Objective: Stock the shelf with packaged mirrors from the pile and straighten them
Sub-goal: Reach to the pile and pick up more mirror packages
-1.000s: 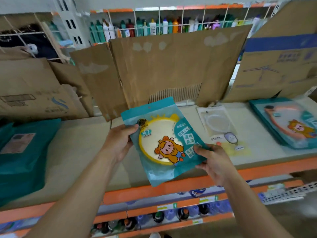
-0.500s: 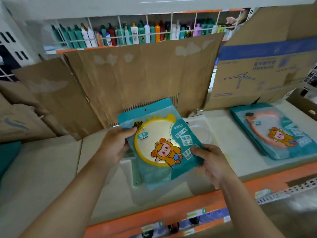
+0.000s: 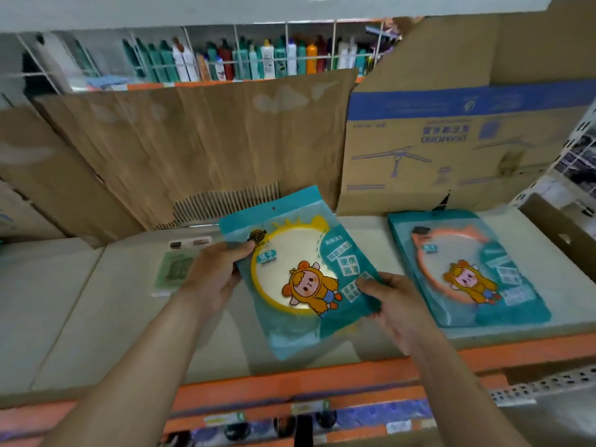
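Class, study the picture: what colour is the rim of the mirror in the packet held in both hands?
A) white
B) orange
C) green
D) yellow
D: the held mirror packet, gripped by the left hand and right hand, shows a yellow ring. The orange-rimmed mirror packet lies on the shelf.

Held mirror pack (image 3: 292, 280) reads "镜子 MIRROR" on its left tag and "便携 高清" on its right side, cardboard box (image 3: 451, 153) behind carries upside-down "DIAMOND", other print too blurred to read.
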